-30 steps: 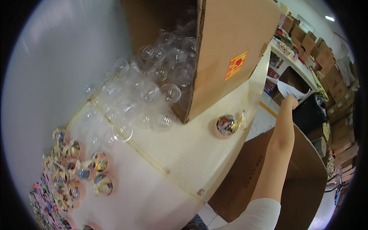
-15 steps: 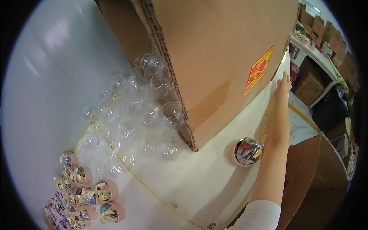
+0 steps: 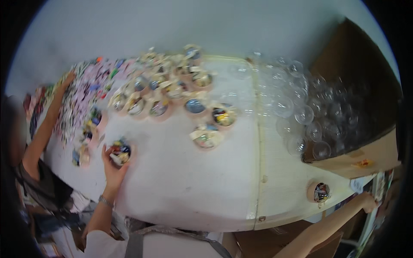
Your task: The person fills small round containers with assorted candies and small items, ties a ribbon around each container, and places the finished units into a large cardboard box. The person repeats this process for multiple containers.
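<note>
At the left part of the table, my left hand [image 3: 112, 170] curls round a round pink cup [image 3: 132, 151] filled with small colourful wrapped packets. On the far right my right hand [image 3: 368, 202] reaches past the table edge, its fingers curled. Blur hides what it holds, if anything. Close to that hand stands another pink cup [image 3: 313, 191] with a shiny round top and mixed contents. Beyond my left hand several filled pink cups, some with pale ribbons [image 3: 174, 89], stand in a cluster.
Clear plastic domes [image 3: 304, 114] spill from a tipped cardboard box [image 3: 383, 150] at the right. Small packets [image 3: 84, 92] lie heaped at the far left, where another person's arm [image 3: 51, 114] reaches in. An open carton [image 3: 275, 241] sits below the front edge.
The view has swung left and back, bringing my left hand with its cup and the other person into sight. My right arm still stretches out to the right, its fingers now more curled.
</note>
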Demonstrator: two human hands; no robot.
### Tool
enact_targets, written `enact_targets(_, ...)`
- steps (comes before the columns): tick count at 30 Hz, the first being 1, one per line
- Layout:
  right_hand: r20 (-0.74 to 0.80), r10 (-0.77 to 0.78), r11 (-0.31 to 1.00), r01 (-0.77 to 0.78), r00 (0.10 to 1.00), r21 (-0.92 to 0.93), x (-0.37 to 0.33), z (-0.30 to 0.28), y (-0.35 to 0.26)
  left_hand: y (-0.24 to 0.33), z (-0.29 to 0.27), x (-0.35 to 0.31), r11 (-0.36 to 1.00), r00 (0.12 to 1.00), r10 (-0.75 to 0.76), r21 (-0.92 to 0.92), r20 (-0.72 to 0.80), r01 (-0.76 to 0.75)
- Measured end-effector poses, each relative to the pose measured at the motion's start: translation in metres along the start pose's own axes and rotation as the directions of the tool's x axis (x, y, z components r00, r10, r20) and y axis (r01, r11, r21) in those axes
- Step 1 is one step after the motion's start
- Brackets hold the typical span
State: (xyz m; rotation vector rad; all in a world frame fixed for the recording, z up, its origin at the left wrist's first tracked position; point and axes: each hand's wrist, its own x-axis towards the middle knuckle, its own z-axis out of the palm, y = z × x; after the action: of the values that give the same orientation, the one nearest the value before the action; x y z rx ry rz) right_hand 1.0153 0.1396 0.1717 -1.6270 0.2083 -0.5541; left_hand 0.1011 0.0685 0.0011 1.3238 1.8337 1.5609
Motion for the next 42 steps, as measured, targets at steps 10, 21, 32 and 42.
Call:
enact_targets(10,0.855,-0.483,0.630,0.603,-0.189,0.489,-0.557,0.005,-0.033,0.000,-0.005,-0.001,0.942,0.966,0.203,0.239,0.159,-0.237)
enact_targets(21,0.958,-0.271,0.934,-0.214,0.098,0.286,-0.601,-0.069,0.025,0.021,-0.025,-0.024,0.917,0.932,0.077,0.342,0.354,-0.206)
enact_targets(32,0.471,-0.881,0.471,0.015,-0.037,0.882,-0.629,-0.207,0.008,0.026,-0.023,-0.068,0.961,0.828,0.129,0.136,0.545,-0.240)
enact_targets(42,0.218,-0.741,0.331,-0.063,-0.635,0.942,-0.571,-0.302,0.028,0.046,0.003,-0.064,0.899,0.754,0.365,0.005,0.547,-0.439)
